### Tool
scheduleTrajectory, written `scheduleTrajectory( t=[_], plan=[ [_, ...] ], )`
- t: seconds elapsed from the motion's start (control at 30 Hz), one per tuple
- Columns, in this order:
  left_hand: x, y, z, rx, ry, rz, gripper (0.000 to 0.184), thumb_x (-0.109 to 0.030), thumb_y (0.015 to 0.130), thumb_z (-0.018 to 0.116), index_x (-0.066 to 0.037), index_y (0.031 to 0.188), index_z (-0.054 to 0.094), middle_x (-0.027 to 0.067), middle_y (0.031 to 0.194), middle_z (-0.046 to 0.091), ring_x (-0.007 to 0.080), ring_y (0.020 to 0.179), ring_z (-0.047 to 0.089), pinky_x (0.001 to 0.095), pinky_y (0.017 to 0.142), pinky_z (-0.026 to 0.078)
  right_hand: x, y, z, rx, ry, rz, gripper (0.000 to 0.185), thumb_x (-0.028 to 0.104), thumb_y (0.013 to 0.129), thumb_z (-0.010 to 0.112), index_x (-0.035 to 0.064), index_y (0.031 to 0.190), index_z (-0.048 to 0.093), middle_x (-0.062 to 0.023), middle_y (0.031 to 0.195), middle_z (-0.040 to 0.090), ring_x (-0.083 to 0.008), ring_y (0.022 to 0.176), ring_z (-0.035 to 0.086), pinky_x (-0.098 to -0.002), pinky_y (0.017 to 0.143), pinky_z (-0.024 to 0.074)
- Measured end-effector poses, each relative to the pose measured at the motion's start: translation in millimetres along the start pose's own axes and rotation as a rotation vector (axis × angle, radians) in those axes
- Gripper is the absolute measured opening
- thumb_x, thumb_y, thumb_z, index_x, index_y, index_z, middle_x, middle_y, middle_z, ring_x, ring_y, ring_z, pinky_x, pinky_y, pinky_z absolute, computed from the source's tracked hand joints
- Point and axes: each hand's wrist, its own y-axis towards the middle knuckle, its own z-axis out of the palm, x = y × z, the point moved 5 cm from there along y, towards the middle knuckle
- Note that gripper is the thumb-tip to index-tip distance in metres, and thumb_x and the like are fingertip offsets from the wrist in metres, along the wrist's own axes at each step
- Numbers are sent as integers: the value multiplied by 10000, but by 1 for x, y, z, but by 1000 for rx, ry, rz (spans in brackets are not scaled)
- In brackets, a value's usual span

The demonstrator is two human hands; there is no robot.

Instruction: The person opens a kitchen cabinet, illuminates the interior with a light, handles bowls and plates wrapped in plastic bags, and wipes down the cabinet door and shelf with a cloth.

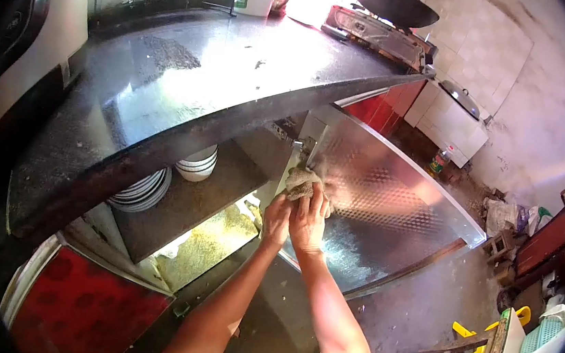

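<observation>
A crumpled grey-brown cloth [302, 183] is pressed against the inner face of an open cabinet door [392, 181], close to its hinge side. My right hand [309, 222] is closed on the cloth, fingers pointing up the door. Right beside it, my left hand [276, 221] has its fingers curled at the cloth's lower left, by the door's inner edge; what they grip is hidden. Above the hands a metal hinge [297, 144] joins the door to the cabinet. The door's silvery, patterned panel reflects light.
Inside the cabinet are stacked plates [145, 193] and bowls [197, 165] on a shelf [185, 218]. The dark countertop [232, 68] overhangs it. A gas stove [380, 35] bears a wok [393, 5]. An oil bottle [440, 160] stands beyond the door; a yellow-legged stool [464, 347] is at lower right.
</observation>
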Motion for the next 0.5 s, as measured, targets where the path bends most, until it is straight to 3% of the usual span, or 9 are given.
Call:
scheduleTrajectory(
  t=[0.07,0.13,0.2,0.23,0.27,0.3,0.4,0.47,0.5],
  plan=[
    [19,-8,-15,-42,28,-17,281,-212,945,492,-6,1125,553,35,1040,594,121,940,536,260,835,429,3,-19,10,35,24,41,301,100,792,586,1,1070,526,-245,1317,413,-429,1086,462,-491,916,416],
    [64,-17,-40,-17,425,-7,269,-207,948,482,-15,1118,563,49,1016,611,129,923,556,267,809,438,-6,-51,39,54,73,57,297,103,802,579,2,1076,527,-244,1319,415,-426,1091,470,-489,921,417],
    [79,-33,-48,-3,449,97,267,-214,950,477,-14,1103,567,66,995,623,142,902,575,276,785,449,-14,-84,63,158,82,51,335,106,815,569,5,1130,520,-251,1279,434,-437,1094,476,-495,913,423],
    [81,-43,-48,1,184,-60,270,-223,955,463,-15,1090,570,69,995,629,168,897,591,285,785,457,-27,-107,86,221,78,16,334,113,831,558,4,1143,510,-256,1234,459,-442,1097,473,-488,908,427],
    [84,-50,-49,59,234,-110,343,-339,958,471,-44,1105,563,68,998,627,184,904,593,298,795,465,-33,-115,90,337,244,193,312,100,837,544,11,1136,524,-257,1157,497,-446,1060,496,-472,885,443],
    [108,-61,-51,1,131,-547,401,-413,945,477,-69,1134,559,68,1018,619,194,921,590,317,808,466,-38,-124,93,425,388,390,294,87,844,530,18,1129,537,-258,1080,535,-450,1023,520,-455,863,459],
    [123,-89,-29,114,-40,-867,577,-543,893,528,-148,1311,481,47,1219,535,204,1113,521,374,963,412,-35,-129,47,298,372,348,278,34,816,515,4,1089,562,-266,1068,555,-485,963,539,-480,841,466],
    [142,-88,-7,175,-198,-578,525,-429,922,528,-143,1352,436,31,1290,488,184,1198,456,355,992,391,-24,-107,9,241,471,298,323,1,791,530,4,1113,557,-263,1144,543,-470,1084,501,-454,920,445],
    [119,-92,7,33,-241,-658,527,-326,939,505,-32,1362,395,80,1307,485,182,1187,469,300,979,385,-26,-104,2,247,488,338,336,-7,785,536,3,1120,555,-263,1161,538,-471,1102,493,-453,933,441]
  ],
)
